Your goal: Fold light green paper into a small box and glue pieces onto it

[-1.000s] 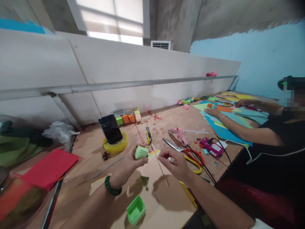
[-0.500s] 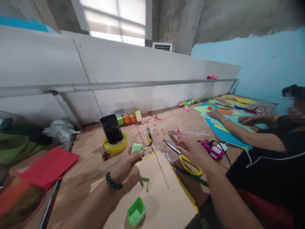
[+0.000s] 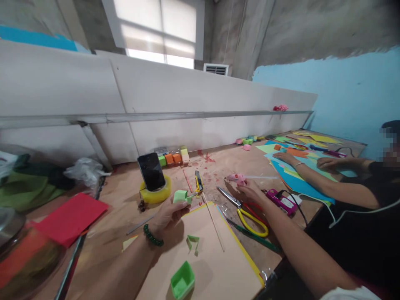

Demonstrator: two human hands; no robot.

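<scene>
My left hand (image 3: 171,214), with a green bead bracelet, pinches a small light-green paper piece (image 3: 180,197) above the top edge of the peach paper stack (image 3: 225,271). My right hand (image 3: 251,192) is closed around the pink glue gun (image 3: 238,179), beyond the scissors with yellow handles (image 3: 250,221). An open green paper box (image 3: 183,280) and a folded green strip (image 3: 193,243) lie on the stack, left of a thin stick (image 3: 214,223). A yellow cutter (image 3: 198,182) lies just past my left hand.
A phone (image 3: 151,171) leans on a yellow tape roll (image 3: 156,192). Small paper cubes (image 3: 173,159) line the wall. Red paper (image 3: 71,216) lies left, a purple power strip (image 3: 281,203) right. Another person's arms (image 3: 325,179) rest over coloured sheets. A blurred jar (image 3: 28,262) stands lower left.
My right hand has moved from over the scissors to the glue gun and taken hold of it. My left hand still holds the green piece. The camera view has shifted slightly.
</scene>
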